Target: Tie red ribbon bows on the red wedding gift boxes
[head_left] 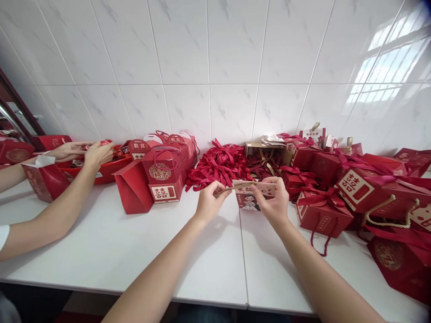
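My right hand is closed on a small red gift box with a cream top edge and a printed cartoon figure, held up over the table. A thin gold ribbon runs across its top. My left hand pinches the ribbon's left end, fingertips pressed together. Whether the ribbon is knotted is too small to make out. Behind my hands lies a heap of dark red ribbons. Just beyond the gift box stands an open carton with more ribbons in it.
Red gift boxes with bows crowd the right side. Upright red boxes stand left of the ribbon heap. Further left, a co-worker's hands hold a small red packet above a red basin, beside an open red box. A tiled wall bounds the back.
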The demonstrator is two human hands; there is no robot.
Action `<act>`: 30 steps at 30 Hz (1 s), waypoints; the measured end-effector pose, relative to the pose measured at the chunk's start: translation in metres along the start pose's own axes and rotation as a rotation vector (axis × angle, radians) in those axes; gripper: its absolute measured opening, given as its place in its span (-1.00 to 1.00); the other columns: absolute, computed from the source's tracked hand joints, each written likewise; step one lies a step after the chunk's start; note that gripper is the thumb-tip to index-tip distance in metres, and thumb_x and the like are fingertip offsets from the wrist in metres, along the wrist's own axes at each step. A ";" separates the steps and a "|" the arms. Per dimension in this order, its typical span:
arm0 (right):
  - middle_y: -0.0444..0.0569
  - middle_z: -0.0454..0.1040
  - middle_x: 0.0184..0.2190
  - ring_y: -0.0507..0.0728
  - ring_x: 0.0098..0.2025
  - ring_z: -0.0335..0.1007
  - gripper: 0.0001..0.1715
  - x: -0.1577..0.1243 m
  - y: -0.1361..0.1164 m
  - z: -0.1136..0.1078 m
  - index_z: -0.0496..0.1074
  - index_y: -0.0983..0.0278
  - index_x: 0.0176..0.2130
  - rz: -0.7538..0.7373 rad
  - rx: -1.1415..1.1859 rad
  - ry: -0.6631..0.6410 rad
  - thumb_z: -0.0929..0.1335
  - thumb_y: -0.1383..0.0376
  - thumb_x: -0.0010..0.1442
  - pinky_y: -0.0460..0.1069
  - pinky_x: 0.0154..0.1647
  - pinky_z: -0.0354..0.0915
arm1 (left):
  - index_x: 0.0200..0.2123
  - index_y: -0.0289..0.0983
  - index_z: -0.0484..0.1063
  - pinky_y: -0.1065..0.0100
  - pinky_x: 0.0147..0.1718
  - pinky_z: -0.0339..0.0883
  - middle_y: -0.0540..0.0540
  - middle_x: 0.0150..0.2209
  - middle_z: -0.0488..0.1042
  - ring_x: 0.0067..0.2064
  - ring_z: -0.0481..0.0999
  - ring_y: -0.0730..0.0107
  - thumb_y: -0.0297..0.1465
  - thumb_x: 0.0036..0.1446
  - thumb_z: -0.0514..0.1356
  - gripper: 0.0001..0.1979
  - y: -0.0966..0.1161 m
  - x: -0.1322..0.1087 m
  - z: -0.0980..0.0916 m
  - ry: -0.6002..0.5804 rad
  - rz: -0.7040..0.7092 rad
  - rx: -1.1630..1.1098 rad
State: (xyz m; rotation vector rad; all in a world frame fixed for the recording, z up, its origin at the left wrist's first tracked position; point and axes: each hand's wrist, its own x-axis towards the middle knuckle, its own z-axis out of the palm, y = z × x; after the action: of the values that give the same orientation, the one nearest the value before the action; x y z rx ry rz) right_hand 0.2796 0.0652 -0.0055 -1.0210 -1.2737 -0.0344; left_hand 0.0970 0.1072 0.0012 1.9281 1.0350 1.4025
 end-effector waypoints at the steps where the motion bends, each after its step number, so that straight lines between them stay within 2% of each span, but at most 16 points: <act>1: -0.11 0.35 -0.41 0.07 -0.45 0.33 -0.71 0.001 0.002 -0.001 0.21 0.20 -0.34 -0.019 -0.024 -0.005 0.41 0.20 0.04 -0.03 -0.45 0.28 | -0.51 -0.25 0.34 0.40 -0.43 0.24 0.04 -0.54 0.37 -0.46 0.37 0.45 -0.29 -0.01 0.28 -0.80 0.001 0.003 -0.004 -0.007 -0.018 -0.075; 4: -0.11 0.33 -0.43 0.09 -0.44 0.30 -0.76 0.000 0.002 -0.001 0.22 0.20 -0.35 -0.126 -0.116 -0.052 0.39 0.22 0.04 -0.01 -0.42 0.25 | -0.49 -0.27 0.39 0.36 -0.35 0.31 -0.02 -0.42 0.46 -0.36 0.44 0.40 -0.29 -0.12 0.35 -0.77 0.005 0.010 -0.016 0.029 -0.023 -0.374; 6: -0.10 0.33 -0.44 0.11 -0.42 0.28 -0.78 -0.002 -0.001 0.000 0.22 0.20 -0.36 -0.233 -0.171 -0.106 0.38 0.25 0.04 0.01 -0.38 0.23 | -0.45 -0.27 0.39 0.34 -0.30 0.34 -0.02 -0.39 0.48 -0.33 0.47 0.40 -0.24 -0.12 0.35 -0.73 0.009 0.012 -0.021 0.041 -0.025 -0.498; 8: -0.09 0.33 -0.45 0.13 -0.40 0.26 -0.80 -0.006 -0.005 0.002 0.21 0.19 -0.36 -0.336 -0.198 -0.161 0.37 0.27 0.06 0.03 -0.35 0.21 | -0.36 -0.25 0.33 0.33 -0.31 0.36 0.02 -0.44 0.48 -0.39 0.48 0.43 -0.20 -0.10 0.34 -0.68 0.013 0.013 -0.024 0.043 -0.055 -0.581; 11: -0.08 0.34 -0.44 0.14 -0.38 0.26 -0.81 -0.010 -0.010 0.006 0.20 0.19 -0.34 -0.429 -0.203 -0.211 0.35 0.31 0.08 0.04 -0.31 0.19 | -0.29 -0.20 0.23 0.40 -0.38 0.35 0.12 -0.52 0.46 -0.48 0.46 0.51 -0.27 -0.10 0.36 -0.61 0.019 0.010 -0.025 0.042 -0.080 -0.689; 14: -0.07 0.37 -0.43 0.14 -0.37 0.27 -0.81 -0.012 -0.012 0.008 0.20 0.19 -0.32 -0.480 -0.202 -0.210 0.35 0.32 0.10 0.05 -0.29 0.18 | -0.29 -0.23 0.30 0.44 -0.39 0.33 0.07 -0.49 0.47 -0.45 0.46 0.51 -0.31 -0.01 0.32 -0.73 0.023 0.007 -0.024 -0.063 -0.057 -0.635; 17: -0.07 0.38 -0.43 0.14 -0.37 0.28 -0.78 -0.012 -0.012 0.008 0.19 0.19 -0.31 -0.525 -0.191 -0.199 0.36 0.34 0.09 0.05 -0.31 0.18 | -0.31 -0.29 0.46 0.38 -0.28 0.36 -0.06 -0.38 0.53 -0.32 0.50 0.40 -0.30 0.08 0.24 -0.83 0.025 0.003 -0.021 -0.156 -0.034 -0.493; 20: -0.07 0.37 -0.43 0.15 -0.36 0.29 -0.75 -0.012 -0.012 0.008 0.19 0.19 -0.31 -0.526 -0.186 -0.191 0.38 0.34 0.08 0.05 -0.33 0.19 | -0.34 -0.29 0.53 0.34 -0.20 0.36 -0.11 -0.29 0.56 -0.23 0.52 0.32 -0.31 0.06 0.25 -0.84 0.025 0.002 -0.019 -0.172 -0.007 -0.422; 23: -0.08 0.35 -0.43 0.15 -0.37 0.28 -0.75 -0.011 -0.011 0.008 0.19 0.18 -0.31 -0.494 -0.171 -0.182 0.38 0.32 0.08 0.04 -0.35 0.20 | -0.33 -0.28 0.55 0.30 -0.23 0.40 -0.12 -0.29 0.58 -0.25 0.53 0.29 -0.32 -0.03 0.32 -0.81 0.024 0.001 -0.017 -0.204 -0.022 -0.432; 26: -0.09 0.34 -0.44 0.13 -0.40 0.27 -0.75 -0.010 -0.011 0.007 0.19 0.18 -0.31 -0.477 -0.153 -0.182 0.38 0.31 0.08 0.03 -0.37 0.20 | -0.38 -0.28 0.56 0.28 -0.20 0.41 -0.14 -0.27 0.56 -0.21 0.52 0.27 -0.33 -0.11 0.37 -0.81 0.022 0.001 -0.015 -0.189 0.038 -0.404; 28: -0.09 0.33 -0.45 0.13 -0.41 0.26 -0.75 -0.010 -0.011 0.007 0.19 0.18 -0.32 -0.473 -0.148 -0.181 0.38 0.30 0.09 0.03 -0.38 0.19 | -0.40 -0.29 0.55 0.27 -0.14 0.39 -0.17 -0.20 0.54 -0.14 0.51 0.24 -0.32 -0.09 0.36 -0.82 0.020 0.000 -0.013 -0.184 0.082 -0.379; 30: -0.09 0.33 -0.45 0.13 -0.41 0.26 -0.76 -0.010 -0.011 0.007 0.19 0.19 -0.32 -0.466 -0.147 -0.177 0.38 0.31 0.09 0.04 -0.37 0.20 | -0.35 -0.29 0.52 0.26 -0.13 0.39 -0.18 -0.19 0.55 -0.13 0.52 0.22 -0.29 -0.02 0.32 -0.80 0.019 0.000 -0.012 -0.211 0.059 -0.370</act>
State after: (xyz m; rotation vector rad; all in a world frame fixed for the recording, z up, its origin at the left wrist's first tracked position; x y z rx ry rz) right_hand 0.2648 0.0579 -0.0069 -0.8441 -1.6696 -0.4078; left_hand 0.0908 0.0961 0.0193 1.7934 0.5777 1.2825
